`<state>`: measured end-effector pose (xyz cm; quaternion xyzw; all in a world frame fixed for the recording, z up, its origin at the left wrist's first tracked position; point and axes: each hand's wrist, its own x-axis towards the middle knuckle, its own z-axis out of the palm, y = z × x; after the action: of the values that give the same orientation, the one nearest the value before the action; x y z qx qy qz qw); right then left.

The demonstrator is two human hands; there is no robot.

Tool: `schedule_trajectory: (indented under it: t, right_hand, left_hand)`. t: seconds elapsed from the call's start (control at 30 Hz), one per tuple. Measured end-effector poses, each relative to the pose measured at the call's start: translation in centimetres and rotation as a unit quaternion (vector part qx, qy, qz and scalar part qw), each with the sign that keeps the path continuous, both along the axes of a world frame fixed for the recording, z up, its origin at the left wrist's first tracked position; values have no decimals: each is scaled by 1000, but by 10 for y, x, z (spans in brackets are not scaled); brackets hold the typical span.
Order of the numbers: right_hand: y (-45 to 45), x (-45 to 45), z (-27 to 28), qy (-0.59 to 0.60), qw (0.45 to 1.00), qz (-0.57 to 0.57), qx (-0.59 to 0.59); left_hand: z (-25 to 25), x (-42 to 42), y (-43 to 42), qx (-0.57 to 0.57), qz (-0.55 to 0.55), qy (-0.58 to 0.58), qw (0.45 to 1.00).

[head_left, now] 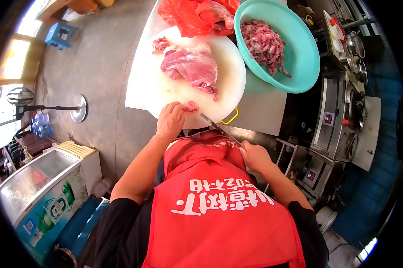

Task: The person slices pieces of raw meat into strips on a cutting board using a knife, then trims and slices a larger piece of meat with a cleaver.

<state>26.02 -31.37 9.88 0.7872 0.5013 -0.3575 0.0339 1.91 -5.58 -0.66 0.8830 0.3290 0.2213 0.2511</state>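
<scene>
In the head view, I look down at a round white cutting board (228,67). My right hand (253,156) is wrapped around the back end of a thin grey metal knife (219,128), which pokes over the board's near edge. My left hand (171,119) touches a small pink scrap of raw meat (193,106) close to that edge; I can't tell if it's pinched tight. A big pink slab of raw meat (192,67) lies nearer the far edge. The scrap looks slippery, so it could slide, and the knife, with its tip so near, could nick me.
</scene>
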Motion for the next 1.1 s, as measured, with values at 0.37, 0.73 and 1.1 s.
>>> schedule_trajectory:
  t: [0.37,0.73,1.1]
  right_hand:
    - [78,-55,-9,46,994,19,100]
    - [32,-28,-23,44,998,-3,50]
    - [91,-59,-16,36,994,24,97]
  left_hand:
    - [-9,0,4,73,-12,12,997]
    - [7,-7,11,-7,14,-19,1000]
    - [-6,-11,18,23,-8,5,1000]
